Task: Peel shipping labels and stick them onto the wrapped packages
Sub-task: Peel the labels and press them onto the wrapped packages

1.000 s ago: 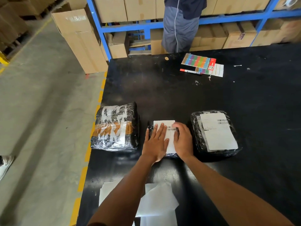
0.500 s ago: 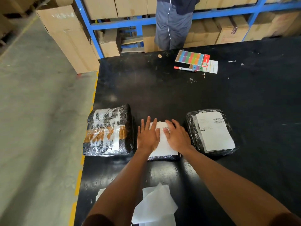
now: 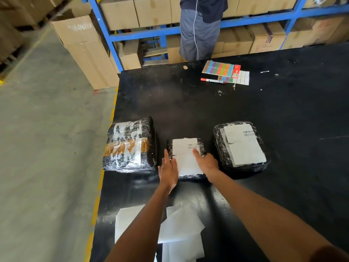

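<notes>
On the middle package [image 3: 186, 159], which sat between the big taped package [image 3: 130, 144] and the already labelled package [image 3: 241, 145] on the black table [image 3: 283, 186], the shipping label [image 3: 186, 156] lay flat and white. I had slid my hands outward since half a second before: they then covered most of the label, and now its centre showed bare, which I took to mean the smoothing was nearly done. My left hand [image 3: 168, 170] rested flat along the left edge, fingers straight, grasping nothing. My right hand [image 3: 206, 163] pressed the right edge, fingers extended, likewise holding nothing. Loose backing sheets [image 3: 181, 225] lay near me.
</notes>
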`<state>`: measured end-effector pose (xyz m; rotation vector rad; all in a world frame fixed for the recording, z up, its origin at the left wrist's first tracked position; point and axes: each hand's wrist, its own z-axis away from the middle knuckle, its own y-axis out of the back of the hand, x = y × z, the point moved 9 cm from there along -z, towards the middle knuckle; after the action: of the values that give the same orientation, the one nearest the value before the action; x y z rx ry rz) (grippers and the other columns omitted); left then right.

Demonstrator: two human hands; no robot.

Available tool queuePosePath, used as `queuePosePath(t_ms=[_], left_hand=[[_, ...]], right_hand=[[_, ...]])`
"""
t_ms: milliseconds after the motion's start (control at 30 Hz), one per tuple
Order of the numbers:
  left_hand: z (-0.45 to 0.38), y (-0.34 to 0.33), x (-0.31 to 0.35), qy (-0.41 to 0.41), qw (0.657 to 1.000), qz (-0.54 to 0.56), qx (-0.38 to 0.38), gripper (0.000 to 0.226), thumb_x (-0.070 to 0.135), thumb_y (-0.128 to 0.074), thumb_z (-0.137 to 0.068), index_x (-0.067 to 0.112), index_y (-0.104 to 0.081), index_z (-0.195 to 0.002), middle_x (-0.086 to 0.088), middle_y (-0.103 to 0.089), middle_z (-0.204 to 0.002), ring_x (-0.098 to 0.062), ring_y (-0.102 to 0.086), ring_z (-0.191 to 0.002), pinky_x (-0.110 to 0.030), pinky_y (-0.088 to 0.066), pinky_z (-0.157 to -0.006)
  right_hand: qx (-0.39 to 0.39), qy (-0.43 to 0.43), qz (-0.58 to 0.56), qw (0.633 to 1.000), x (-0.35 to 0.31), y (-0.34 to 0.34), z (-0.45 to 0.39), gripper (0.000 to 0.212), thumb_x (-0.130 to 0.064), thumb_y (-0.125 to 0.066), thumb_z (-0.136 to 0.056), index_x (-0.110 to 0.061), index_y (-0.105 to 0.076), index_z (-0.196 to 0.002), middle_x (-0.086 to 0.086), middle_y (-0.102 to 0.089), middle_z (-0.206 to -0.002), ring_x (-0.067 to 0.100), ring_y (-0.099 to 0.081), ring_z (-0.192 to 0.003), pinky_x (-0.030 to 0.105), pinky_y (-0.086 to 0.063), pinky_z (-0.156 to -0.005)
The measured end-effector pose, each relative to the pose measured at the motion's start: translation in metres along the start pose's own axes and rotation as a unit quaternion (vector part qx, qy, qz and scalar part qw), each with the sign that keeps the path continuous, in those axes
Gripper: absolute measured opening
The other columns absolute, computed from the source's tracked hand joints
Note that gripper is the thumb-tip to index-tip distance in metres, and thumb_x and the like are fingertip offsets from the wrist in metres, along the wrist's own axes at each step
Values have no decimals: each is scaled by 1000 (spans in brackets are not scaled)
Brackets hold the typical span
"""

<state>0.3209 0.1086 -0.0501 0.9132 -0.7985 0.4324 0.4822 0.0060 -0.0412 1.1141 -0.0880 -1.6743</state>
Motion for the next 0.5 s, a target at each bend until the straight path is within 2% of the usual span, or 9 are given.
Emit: queuePosePath(t_ms=[67, 167, 267, 333, 433, 500], left_hand=[[5, 0, -7, 19, 999, -42, 10, 56, 39, -18, -105, 30, 4, -155, -4, -22, -162, -17, -11, -151, -41, 5, -122], [7, -2, -12, 21, 999, -23, -13, 55, 42, -13, -104, 32, 10, -154, -2, -23, -161, -16, -12, -151, -40, 14, -120], [8, -2, -14, 12, 998, -40, -49, 56, 45, -10, -104, 31, 11, -154, -2, -15, -163, -17, -6, -151, -38, 15, -118], [14, -3, -14, -1, 997, -52, -64, 57, 46, -8, -103, 26, 2, -156, 2, -5, -163, -13, 4, -151, -36, 15, -119], [29, -5, -18, -14, 997, -53, -58, 53, 41, -12, -105, 24, -12, -155, 13, 5, -157, -11, 8, -150, -35, 15, -118], [32, -10, -21, -40, 990, -123, -63, 51, 39, -23, -106, 27, -16, -154, 7, 4, -163, -14, 10, -150, -41, 13, -119]], right_hand=[[8, 17, -35, 999, -7, 1, 4, 86, -75, -52, -81, -10, -51, -135, 17, -57, -135, 36, -54, -123, 41, -44, -104], [29, 52, -38, 998, -20, 5, 15, 80, -78, -51, -78, -20, -49, -133, 14, -58, -128, 36, -57, -116, 42, -47, -98], [43, 82, -19, 996, -33, 15, 23, 72, -77, -54, -77, -21, -55, -122, 11, -65, -118, 35, -61, -109, 43, -51, -93], [53, 108, -4, 993, -46, 28, 27, 71, -79, -56, -73, -22, -57, -116, 9, -67, -113, 34, -63, -106, 43, -52, -91], [54, 140, 2, 989, -67, 56, 34, 77, -81, -54, -72, -22, -57, -121, 6, -67, -117, 32, -62, -111, 44, -52, -94], [57, 156, -13, 986, -76, 80, 39, 78, -76, -57, -77, -20, -55, -131, 6, -64, -127, 31, -58, -119, 44, -48, -100]])
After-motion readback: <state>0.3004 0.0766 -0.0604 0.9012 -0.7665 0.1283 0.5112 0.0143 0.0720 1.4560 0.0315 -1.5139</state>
